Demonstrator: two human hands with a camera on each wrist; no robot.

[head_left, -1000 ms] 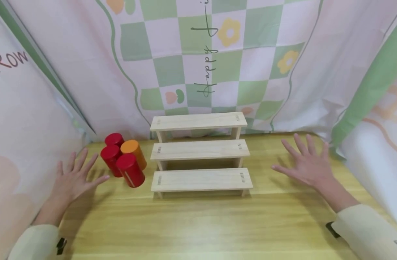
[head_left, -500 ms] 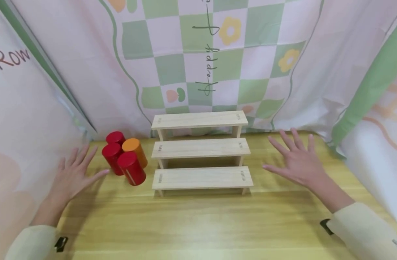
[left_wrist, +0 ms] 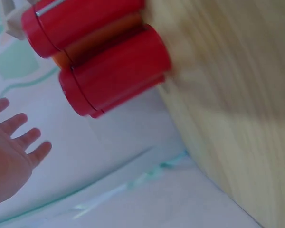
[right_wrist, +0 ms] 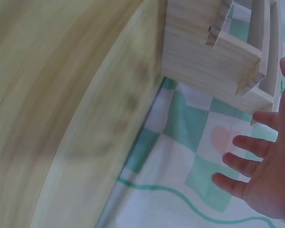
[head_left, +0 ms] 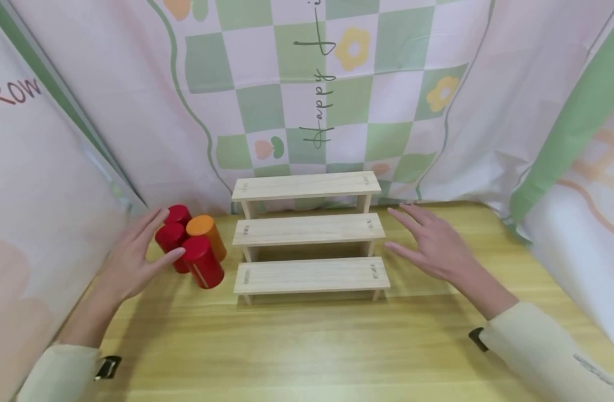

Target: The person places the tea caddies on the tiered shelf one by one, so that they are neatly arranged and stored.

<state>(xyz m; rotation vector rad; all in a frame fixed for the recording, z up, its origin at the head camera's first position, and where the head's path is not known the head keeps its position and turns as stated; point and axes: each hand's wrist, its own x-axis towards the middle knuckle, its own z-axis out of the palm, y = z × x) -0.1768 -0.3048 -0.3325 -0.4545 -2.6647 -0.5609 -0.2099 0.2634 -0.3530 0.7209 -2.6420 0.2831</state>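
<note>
Several capped cylindrical canisters stand in a tight group on the left of the table: an orange canister (head_left: 207, 237) and red ones, the nearest red canister (head_left: 203, 262) in front. My left hand (head_left: 136, 259) hovers beside them with straight fingers, thumb and fingertips overlapping the red canisters in the head view. In the left wrist view the same hand (left_wrist: 9, 154) shows spread fingers and a bare palm, below a red canister (left_wrist: 116, 71). Right of a three-step wooden rack (head_left: 312, 276), my right hand (head_left: 434, 243) is held with fingers extended and holds nothing, its fingertips near the middle step.
The wooden table (head_left: 307, 346) carries the rack at its centre back. Behind hangs a green-and-white checkered curtain (head_left: 307, 100), with further cloth panels at left and right. A dark band (head_left: 108, 367) shows at the left sleeve cuff.
My left hand has moved right and up toward the canisters. My right hand has moved left toward the rack, its fingers less spread. Canisters and rack stay in place.
</note>
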